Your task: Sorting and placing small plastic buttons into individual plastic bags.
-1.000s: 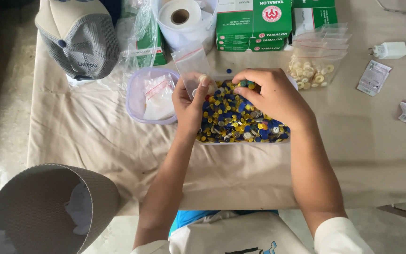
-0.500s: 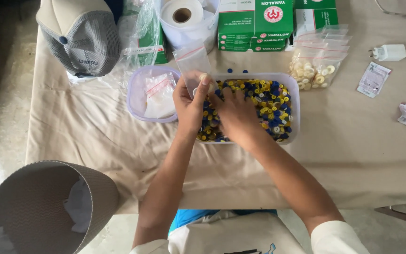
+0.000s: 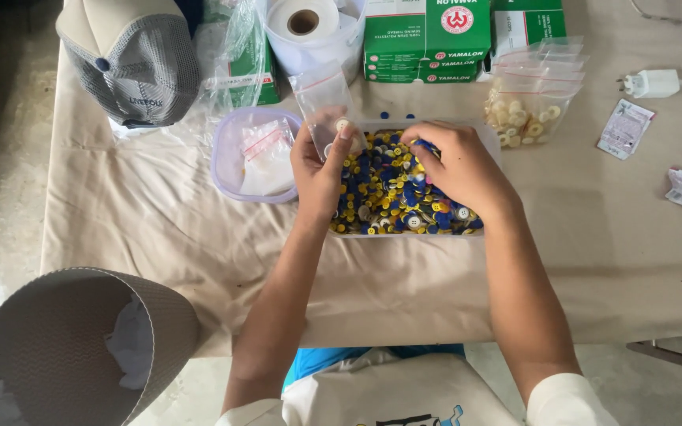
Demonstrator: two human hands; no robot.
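A: Head view, item one: rectangular tray (image 3: 489, 138) of blue, yellow and white buttons (image 3: 392, 189), on the beige tablecloth (image 3: 159, 221). This tray serves as the landmark.

B: Left hand (image 3: 317, 170): at the tray's left end, thumb and fingers pinched on a small clear zip bag (image 3: 327, 106) that stands up above the tray's far-left corner. Compared with half a second ago, the hand is in the same place.

A: Right hand (image 3: 455, 166): over the tray's middle, fingers curled down with their tips in the buttons near the far rim; whether they grip one cannot be told. Earlier it lay lower and further left, touching the left hand; the two are now apart.

B: Left of the tray: round lilac tub (image 3: 226, 158) holding bags. Beyond the tray: paper roll (image 3: 309, 24), green boxes (image 3: 428, 39). Beyond its right end: bags of pale buttons (image 3: 526, 110).
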